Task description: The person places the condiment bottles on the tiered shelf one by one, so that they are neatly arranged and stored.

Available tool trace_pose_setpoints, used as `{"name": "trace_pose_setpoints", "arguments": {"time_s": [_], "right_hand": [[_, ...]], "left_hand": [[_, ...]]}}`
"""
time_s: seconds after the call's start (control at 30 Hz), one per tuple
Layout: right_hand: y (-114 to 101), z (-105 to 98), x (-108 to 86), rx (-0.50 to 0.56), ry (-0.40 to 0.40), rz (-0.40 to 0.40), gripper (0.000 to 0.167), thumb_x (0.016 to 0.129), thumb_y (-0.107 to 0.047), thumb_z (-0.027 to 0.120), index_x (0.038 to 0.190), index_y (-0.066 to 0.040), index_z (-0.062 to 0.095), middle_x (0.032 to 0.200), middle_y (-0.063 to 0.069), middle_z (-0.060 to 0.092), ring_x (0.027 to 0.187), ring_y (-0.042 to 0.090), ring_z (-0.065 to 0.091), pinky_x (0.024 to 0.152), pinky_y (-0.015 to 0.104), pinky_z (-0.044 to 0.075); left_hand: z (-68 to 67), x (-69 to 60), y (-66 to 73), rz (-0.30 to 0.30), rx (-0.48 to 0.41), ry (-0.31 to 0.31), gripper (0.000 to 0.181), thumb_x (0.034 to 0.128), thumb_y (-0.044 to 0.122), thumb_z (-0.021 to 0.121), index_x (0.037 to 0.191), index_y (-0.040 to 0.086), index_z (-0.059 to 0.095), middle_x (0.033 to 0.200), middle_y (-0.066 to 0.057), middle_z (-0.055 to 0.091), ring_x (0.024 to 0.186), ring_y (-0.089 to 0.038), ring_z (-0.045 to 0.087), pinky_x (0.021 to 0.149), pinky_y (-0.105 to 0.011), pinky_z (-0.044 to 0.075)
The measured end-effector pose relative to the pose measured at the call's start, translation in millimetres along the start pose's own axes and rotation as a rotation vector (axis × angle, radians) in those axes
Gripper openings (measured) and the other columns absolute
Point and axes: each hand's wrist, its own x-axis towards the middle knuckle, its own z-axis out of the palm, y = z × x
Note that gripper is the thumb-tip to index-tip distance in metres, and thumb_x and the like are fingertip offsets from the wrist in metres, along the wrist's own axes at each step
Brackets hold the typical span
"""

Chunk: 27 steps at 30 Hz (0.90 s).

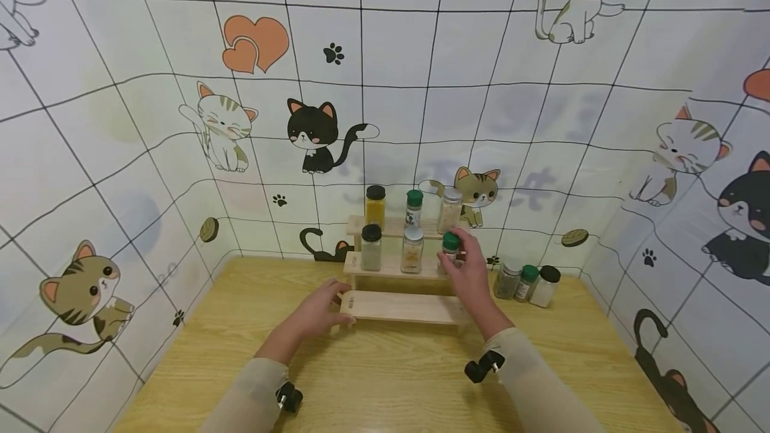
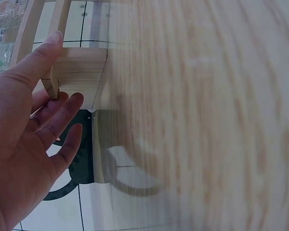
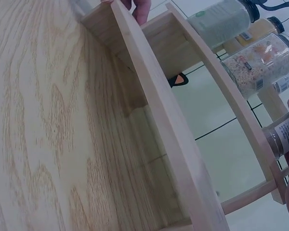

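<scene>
- Beige sleeves (image 1: 538,379) nearest cam.
- L hand (image 1: 315,311): thumb + fingers grip L end, wood rack's btm shelf (image 1: 403,307).
- R hand (image 1: 470,271): fingers pinch green-cap spice jar (image 1: 449,243) at R end, mid shelf (image 1: 393,264).

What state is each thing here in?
Rack: standing on table
Gripped jar: lidded, roughly upright
Left hand: holding Rack
Right hand: holding Gripped jar
Yellow jar: lidded, standing
Top green-lidded jar: lidded, standing
Top pale jar: lidded, standing
Middle black-lidded jar: lidded, standing
Middle silver-lidded jar: lidded, standing
Left table jar: lidded, standing
Central table jar: lidded, standing
Right table jar: lidded, standing
</scene>
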Motion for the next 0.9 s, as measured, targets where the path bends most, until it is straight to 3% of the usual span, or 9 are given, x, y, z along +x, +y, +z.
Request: {"name": "trace_pose_setpoints", "arguments": {"time_s": [0.13, 0.37, 0.5, 0.6, 0.8, 0.9], "right_hand": [[0, 0, -1.1, 0.022, 0.0, 0.039, 0.072, 0.1, -0.012, 0.085, 0.162, -0.017, 0.048, 0.125, 0.011, 0.063, 0.107, 0.026, 0.07, 0.091, 0.032, 0.06], [0, -3, -1.0, 0.063, -0.031, 0.109, 0.088, 0.094, -0.014, 0.092, 0.166, -0.019, 0.04, 0.127, 0.013, 0.061, 0.11, 0.033, 0.068, 0.094, 0.052, 0.059], [3, -5, -1.9, 0.068, -0.032, 0.12, 0.093, 0.092, -0.014, 0.094, 0.166, -0.017, 0.039, 0.132, 0.012, 0.058, 0.116, 0.028, 0.062, 0.099, 0.048, 0.056], [4, -8, -4.2, 0.093, -0.011, 0.116, 0.092, 0.09, -0.012, 0.096, 0.165, -0.014, 0.042, 0.133, 0.012, 0.06, 0.119, 0.026, 0.059, 0.1, 0.045, 0.053], [4, -26, -13.8, 0.105, 0.008, 0.108, 0.088, 0.089, -0.006, 0.094, 0.161, -0.001, 0.043, 0.138, 0.021, 0.056, 0.125, 0.038, 0.057, 0.105, 0.059, 0.047], [8, -40, -18.9, 0.062, 0.0, 0.114, 0.084, 0.092, -0.006, 0.092, 0.16, 0.001, 0.042, 0.14, 0.025, 0.053, 0.127, 0.042, 0.055, 0.107, 0.058, 0.044]], "left_hand": [[0.4, 0.4, -0.3, 0.001, 0.008, 0.0, 0.069, 0.0908, 0.03, 0.096, 0.146, 0.004, 0.064, 0.13, -0.004, 0.061, 0.118, -0.027, 0.068, 0.101, -0.05, 0.058], [0.0, 0.1, 0.3, 0.008, 0.002, 0.001, 0.068, 0.0907, 0.029, 0.096, 0.146, 0.004, 0.064, 0.13, -0.005, 0.061, 0.117, -0.028, 0.068, 0.101, -0.051, 0.058], [-0.3, -0.3, 1.6, 0.005, 0.001, 0.0, 0.068, 0.0907, 0.029, 0.096, 0.145, 0.004, 0.064, 0.131, -0.005, 0.061, 0.117, -0.028, 0.068, 0.1, -0.05, 0.058], [-0.2, -0.5, 2.0, 0.003, 0.002, 0.003, 0.067, 0.0906, 0.029, 0.096, 0.145, 0.005, 0.064, 0.132, -0.005, 0.061, 0.117, -0.028, 0.069, 0.1, -0.05, 0.058], [0.8, -0.2, 0.2, 0.003, 0.0, 0.002, 0.067, 0.0904, 0.03, 0.096, 0.145, 0.005, 0.064, 0.134, -0.004, 0.061, 0.117, -0.027, 0.069, 0.099, -0.05, 0.059], [1.3, 0.1, -1.9, 0.003, 0.006, -0.002, 0.067, 0.0906, 0.03, 0.096, 0.145, 0.006, 0.064, 0.133, -0.003, 0.061, 0.116, -0.026, 0.069, 0.098, -0.049, 0.059]]}}
